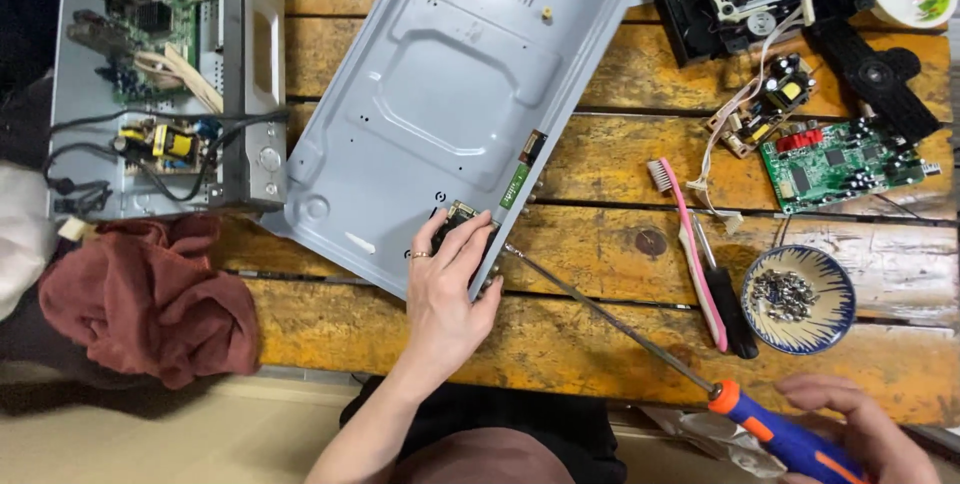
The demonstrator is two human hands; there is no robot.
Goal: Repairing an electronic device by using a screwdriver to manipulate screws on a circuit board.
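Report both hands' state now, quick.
Left hand: open, fingers pressing a small circuit board at the metal chassis panel edge.
Right hand: closed, holding the long screwdriver by its orange-and-blue handle.

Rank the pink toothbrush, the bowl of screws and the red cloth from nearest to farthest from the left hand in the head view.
From the left hand, which rests on the grey metal panel:
1. Red cloth, to its left on the bench.
2. Pink toothbrush, to its right.
3. Bowl of screws, farther right, beyond the toothbrush.
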